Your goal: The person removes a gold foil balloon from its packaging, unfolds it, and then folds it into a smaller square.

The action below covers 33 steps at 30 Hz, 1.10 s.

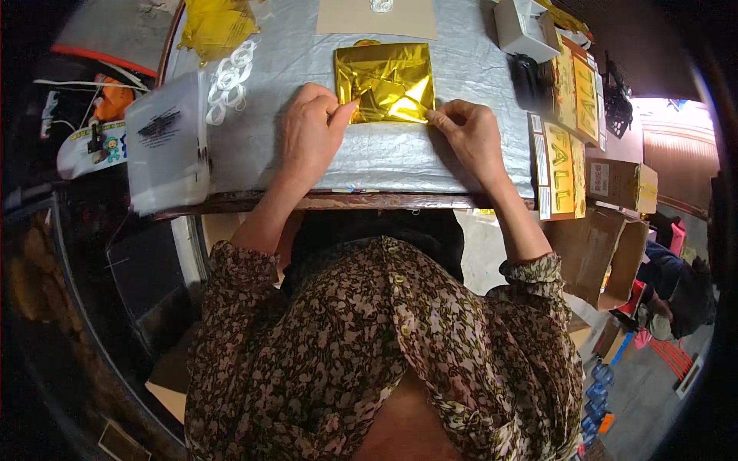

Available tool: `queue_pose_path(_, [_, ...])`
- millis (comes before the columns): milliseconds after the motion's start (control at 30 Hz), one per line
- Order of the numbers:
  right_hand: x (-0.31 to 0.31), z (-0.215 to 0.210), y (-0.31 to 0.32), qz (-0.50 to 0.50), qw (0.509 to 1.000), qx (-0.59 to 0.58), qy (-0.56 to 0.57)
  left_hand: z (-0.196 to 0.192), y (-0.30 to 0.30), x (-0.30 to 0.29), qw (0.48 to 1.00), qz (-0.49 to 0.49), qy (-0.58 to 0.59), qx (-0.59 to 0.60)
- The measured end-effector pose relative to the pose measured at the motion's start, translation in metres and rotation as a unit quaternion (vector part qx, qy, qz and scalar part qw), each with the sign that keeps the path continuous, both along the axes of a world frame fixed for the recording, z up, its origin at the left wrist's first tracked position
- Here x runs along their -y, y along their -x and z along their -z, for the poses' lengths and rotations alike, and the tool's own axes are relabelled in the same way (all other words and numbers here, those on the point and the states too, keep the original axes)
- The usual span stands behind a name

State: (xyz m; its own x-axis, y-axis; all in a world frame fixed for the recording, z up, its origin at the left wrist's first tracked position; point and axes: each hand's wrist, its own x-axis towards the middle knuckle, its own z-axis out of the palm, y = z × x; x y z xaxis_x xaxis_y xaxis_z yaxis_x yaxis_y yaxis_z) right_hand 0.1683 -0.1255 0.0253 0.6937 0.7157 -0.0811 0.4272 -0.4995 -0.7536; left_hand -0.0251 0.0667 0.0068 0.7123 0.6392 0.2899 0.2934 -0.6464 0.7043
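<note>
A folded piece of shiny gold foil (388,81), roughly square with creases, lies on the silver-covered table in front of me. A small rounded bit of gold shows past its far edge. My left hand (311,127) has its thumb against the foil's near left edge, with the other fingers curled under. At the near right corner, my right hand (469,131) pinches the foil between thumb and forefinger. Beyond the foil is a flat tan cardboard sheet (346,19) with a small bundle of white string (381,5) on it.
Looped white strings (231,77) lie left, near gold foil pieces (217,29). A stack of clear plastic bags (165,146) overhangs the left edge. On the right are a white box (525,31), a black object (526,81) and printed yellow packages (561,165). Cardboard boxes (603,257) stand beyond the table.
</note>
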Motion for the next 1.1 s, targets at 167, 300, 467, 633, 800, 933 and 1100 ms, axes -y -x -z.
queue_pose_path(167, [0.0,-0.002,0.0,-0.018,0.998,0.037,0.039,0.001,-0.001,0.0,1.0,-0.003,0.006,0.011])
queue_pose_path(300, [-0.003,-0.012,0.005,-0.029,0.994,0.071,0.073,0.0,-0.001,0.0,1.0,0.0,-0.001,0.003])
queue_pose_path(467, [-0.004,-0.024,0.015,-0.067,0.975,0.2,0.071,0.001,0.001,-0.003,1.0,0.004,-0.013,0.003])
queue_pose_path(633, [-0.021,-0.012,0.032,-0.179,0.9,0.398,-0.017,-0.001,0.0,-0.001,1.0,0.002,-0.01,-0.02])
queue_pose_path(800, [-0.033,0.015,0.03,-0.211,0.91,0.358,0.006,-0.003,0.001,-0.001,1.0,0.009,-0.007,0.003])
queue_pose_path(933, [-0.031,0.019,0.03,-0.227,0.905,0.357,0.033,-0.008,0.005,-0.001,1.0,0.027,-0.003,-0.013])
queue_pose_path(1100, [-0.033,0.018,0.03,-0.239,0.903,0.356,0.037,-0.018,-0.006,-0.009,0.98,0.069,-0.182,-0.05])
